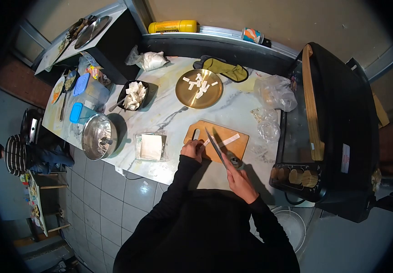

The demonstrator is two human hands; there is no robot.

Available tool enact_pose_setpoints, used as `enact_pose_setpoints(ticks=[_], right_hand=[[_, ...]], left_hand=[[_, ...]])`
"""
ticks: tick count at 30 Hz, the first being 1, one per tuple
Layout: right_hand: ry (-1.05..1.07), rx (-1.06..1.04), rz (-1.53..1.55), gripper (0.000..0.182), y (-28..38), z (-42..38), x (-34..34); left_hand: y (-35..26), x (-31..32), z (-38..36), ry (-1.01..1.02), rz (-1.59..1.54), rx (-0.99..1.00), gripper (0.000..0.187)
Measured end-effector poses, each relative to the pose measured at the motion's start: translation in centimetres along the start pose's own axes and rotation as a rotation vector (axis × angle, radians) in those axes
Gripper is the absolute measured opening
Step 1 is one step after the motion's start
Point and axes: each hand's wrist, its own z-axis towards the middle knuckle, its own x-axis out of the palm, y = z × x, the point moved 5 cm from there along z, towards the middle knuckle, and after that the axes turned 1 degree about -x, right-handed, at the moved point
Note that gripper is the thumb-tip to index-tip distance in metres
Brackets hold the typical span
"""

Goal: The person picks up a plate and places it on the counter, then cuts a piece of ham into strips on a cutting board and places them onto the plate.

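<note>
A wooden cutting board (241, 142) lies in front of me with a pale, flat strip (231, 139) slanting across it. My right hand (242, 183) is closed round the handle of a knife (215, 144), whose blade crosses the strip and points away from me. At the board's left edge, my left hand (193, 150) has its fingers bent together on the strip's left end, close to the blade. Beyond the board, a gold-coloured round plate (187, 96) bears several small pale pieces. A stack of square white sheets (151, 147) lies in clear wrapping to the left.
On the left stand a metal bowl (87, 136), a blue-lidded container (81, 84) and a black bowl (145, 98) of crumpled white pieces. Plastic bags (276, 93) and a black oven (342, 136) are on the right. A person (17, 154) sits far left.
</note>
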Motion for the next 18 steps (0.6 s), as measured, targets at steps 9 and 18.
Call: enact_pose_setpoints(ticks=[9,18], right_hand=[[0.114,0.289,0.035,0.065,-2.6,-0.7,-0.8],[0.098,0.165,0.073,0.066,-2.4,-0.9,0.6]], left_hand=[[-0.4,-0.8,0.4,0.108,-0.03,-0.135,0.012],[1.3,0.3,0.4,0.194,-0.125,-0.169,0.016]])
